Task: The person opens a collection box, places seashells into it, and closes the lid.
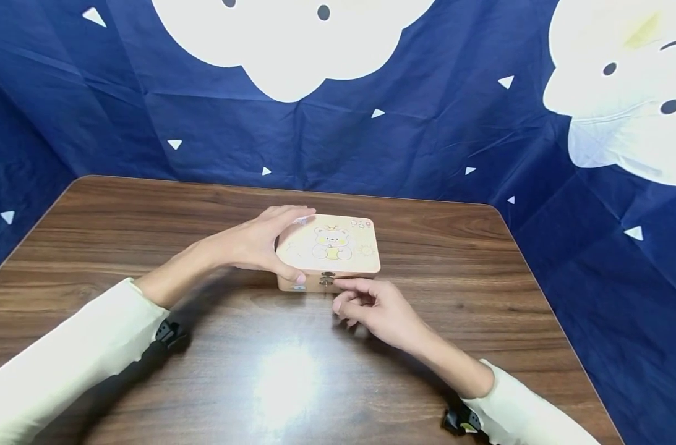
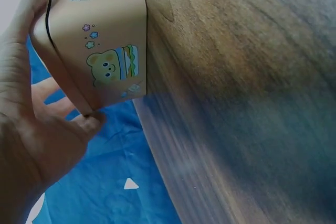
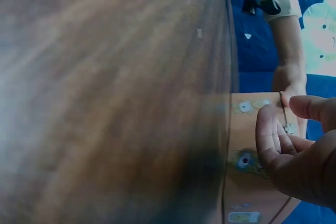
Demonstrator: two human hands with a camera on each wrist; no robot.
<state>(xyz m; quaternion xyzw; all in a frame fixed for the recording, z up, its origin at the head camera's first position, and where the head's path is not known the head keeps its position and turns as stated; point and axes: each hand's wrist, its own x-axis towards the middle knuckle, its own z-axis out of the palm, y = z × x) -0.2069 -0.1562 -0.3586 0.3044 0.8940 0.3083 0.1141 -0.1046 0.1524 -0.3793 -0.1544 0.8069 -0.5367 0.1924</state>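
Observation:
A peach-coloured lidded box (image 1: 360,244) with a cartoon bear on its top stands on the table. A small metal latch (image 1: 327,279) sits in the middle of its front. My left hand (image 1: 254,241) grips the box's left end, thumb on the front and fingers over the far edge. In the left wrist view, a burger-bear picture (image 2: 110,66) decorates the side panel, and the lid seam runs near the palm. My right hand (image 1: 382,309) is at the front, its index finger stretched to the latch and its other fingers loosely bent.
The box stands toward the back of a brown wood-grain table (image 1: 427,383). Dark blue cloth (image 1: 338,142) with white cloud and triangle shapes hangs behind and beside it. A black strap device (image 1: 171,334) is at the left wrist, another (image 1: 461,421) at the right.

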